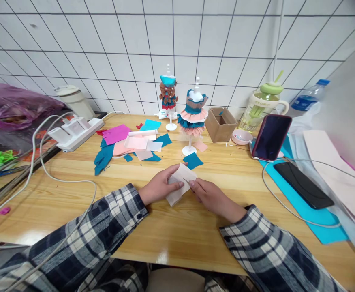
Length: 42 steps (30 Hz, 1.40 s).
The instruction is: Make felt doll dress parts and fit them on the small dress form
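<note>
My left hand [161, 184] grips a pale pink sheet of crepe paper [175, 194] between thumb and fingers, above the table's front half. Pinched in my right hand [209, 195] is a thin needle-like stick [186, 180], its tip lying over the paper. Just beyond my hands lies a teal paper square [193, 161]. Behind it stands a small white dress form [192, 113] wearing a layered skirt of pink and teal ruffles. A second mini dress form [168, 95], dressed in turquoise, brown and red, stands farther back by the wall.
Coloured paper scraps [135, 144] lie left of the dress forms. To the right are a cardboard box [221, 123], a pink bowl [242, 137], a drink bottle [261, 105], an upright phone [271, 138] and a flat black phone [303, 184]. White cables trail from a power strip [77, 134].
</note>
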Each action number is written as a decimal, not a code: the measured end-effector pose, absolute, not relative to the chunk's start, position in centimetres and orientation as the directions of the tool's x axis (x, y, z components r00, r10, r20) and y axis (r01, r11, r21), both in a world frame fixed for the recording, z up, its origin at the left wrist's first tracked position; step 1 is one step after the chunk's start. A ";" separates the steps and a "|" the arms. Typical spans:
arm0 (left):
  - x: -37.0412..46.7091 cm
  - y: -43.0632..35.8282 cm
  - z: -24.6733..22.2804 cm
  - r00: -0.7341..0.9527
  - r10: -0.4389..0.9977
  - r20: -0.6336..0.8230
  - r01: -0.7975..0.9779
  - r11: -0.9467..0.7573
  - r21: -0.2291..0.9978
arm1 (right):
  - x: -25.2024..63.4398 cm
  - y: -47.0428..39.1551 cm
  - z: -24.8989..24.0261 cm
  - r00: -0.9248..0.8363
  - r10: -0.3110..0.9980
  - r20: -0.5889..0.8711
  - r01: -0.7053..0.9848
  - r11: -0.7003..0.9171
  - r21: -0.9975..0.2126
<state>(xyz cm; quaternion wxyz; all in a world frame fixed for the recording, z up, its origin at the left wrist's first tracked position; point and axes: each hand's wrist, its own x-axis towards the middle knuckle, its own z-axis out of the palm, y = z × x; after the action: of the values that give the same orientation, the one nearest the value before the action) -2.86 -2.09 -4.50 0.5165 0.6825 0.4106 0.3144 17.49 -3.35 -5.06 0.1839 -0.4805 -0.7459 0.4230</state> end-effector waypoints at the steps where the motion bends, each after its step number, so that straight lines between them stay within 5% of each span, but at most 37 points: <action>1: -2.8 -2.1 -4.5 0.467 0.884 0.004 0.240 -0.131 0.962 | 17.5 -3.3 -5.1 -0.469 0.873 -0.134 0.565 0.180 -0.806; 42: -2.9 -2.2 -4.2 0.417 0.905 -0.081 0.113 0.037 0.993 | 17.5 -3.0 -4.9 -0.419 0.904 -0.087 0.548 0.176 -0.818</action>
<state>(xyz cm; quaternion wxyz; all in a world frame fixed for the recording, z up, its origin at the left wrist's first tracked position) -2.92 -2.16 -4.16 0.5845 0.6056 0.4204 0.3390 17.53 -2.97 -4.85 0.2164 -0.4935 -0.7356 0.4106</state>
